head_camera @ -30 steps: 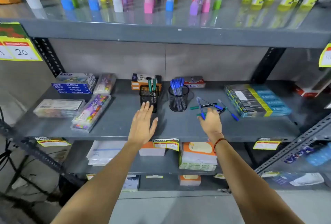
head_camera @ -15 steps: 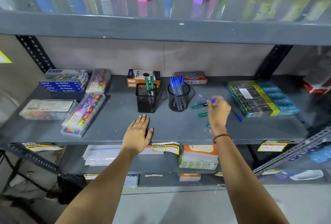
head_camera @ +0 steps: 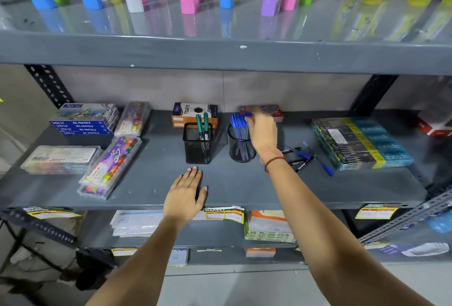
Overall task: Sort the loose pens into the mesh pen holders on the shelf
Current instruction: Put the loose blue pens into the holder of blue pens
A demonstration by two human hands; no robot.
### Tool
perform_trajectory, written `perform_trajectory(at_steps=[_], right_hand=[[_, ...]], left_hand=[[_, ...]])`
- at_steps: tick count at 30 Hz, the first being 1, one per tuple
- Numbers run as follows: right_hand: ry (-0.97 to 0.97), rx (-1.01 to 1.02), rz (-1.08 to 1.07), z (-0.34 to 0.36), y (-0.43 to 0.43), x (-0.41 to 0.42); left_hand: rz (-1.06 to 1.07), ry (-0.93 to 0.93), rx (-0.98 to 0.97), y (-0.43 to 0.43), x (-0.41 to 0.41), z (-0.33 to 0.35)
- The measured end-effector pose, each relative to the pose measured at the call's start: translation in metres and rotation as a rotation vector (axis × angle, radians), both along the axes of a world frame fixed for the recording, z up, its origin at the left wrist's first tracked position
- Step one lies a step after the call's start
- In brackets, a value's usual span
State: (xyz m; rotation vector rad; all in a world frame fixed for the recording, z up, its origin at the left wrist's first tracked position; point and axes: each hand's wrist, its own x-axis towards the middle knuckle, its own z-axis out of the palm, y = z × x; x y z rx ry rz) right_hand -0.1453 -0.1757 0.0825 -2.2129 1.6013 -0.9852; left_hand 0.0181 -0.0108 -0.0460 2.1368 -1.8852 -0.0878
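Two black mesh holders stand mid-shelf. The square holder (head_camera: 198,145) has two green pens, and the round holder (head_camera: 241,149) is full of blue pens. My right hand (head_camera: 261,132) is over the round holder, fingers closed on a blue pen (head_camera: 247,113) whose cap shows above the cup. My left hand (head_camera: 186,194) lies flat and open on the shelf in front of the square holder. Loose pens (head_camera: 304,157), blue and green, lie to the right of the round holder.
The grey shelf (head_camera: 244,186) also carries oil pastel boxes (head_camera: 84,119) and crayon cases (head_camera: 112,161) on the left, an orange box (head_camera: 193,112) behind the holders and a flat blue pack (head_camera: 359,141) on the right. The upper shelf edge (head_camera: 220,53) hangs overhead.
My right hand lifted a blue pen from the loose pile and carried it left to the round holder. My left hand sank flat onto the shelf.
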Motion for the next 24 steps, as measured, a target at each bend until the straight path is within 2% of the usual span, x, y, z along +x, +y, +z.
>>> perform_trajectory(at_steps=[2, 5, 8, 12, 14, 18, 21, 24], right_hand=[[0.058, 0.071, 0.028, -0.015, -0.001, 0.000], [0.016, 0.044, 0.027, -0.026, -0.002, -0.010], [0.002, 0.006, -0.104, -0.031, -0.003, -0.036], [0.206, 0.245, -0.368, -0.045, -0.010, -0.083], [0.305, 0.357, -0.426, -0.053, -0.010, -0.100], [0.433, 0.302, -0.407, -0.063, -0.005, -0.114], [0.290, 0.240, -0.390, -0.054, -0.003, -0.114], [-0.145, 0.184, -0.346, -0.025, -0.008, -0.109]], left_hand=[[0.001, 0.001, -0.001, 0.000, 0.000, 0.000], [0.006, -0.001, -0.005, -0.001, 0.000, 0.000], [0.007, 0.003, -0.005, -0.001, -0.001, 0.000], [0.010, 0.023, -0.018, 0.001, -0.001, 0.001], [0.011, 0.022, -0.018, 0.001, -0.001, 0.002], [0.009, 0.025, -0.006, 0.001, -0.001, 0.000], [0.009, 0.036, -0.008, 0.001, -0.001, 0.001], [0.013, 0.040, -0.011, 0.001, -0.002, 0.002]])
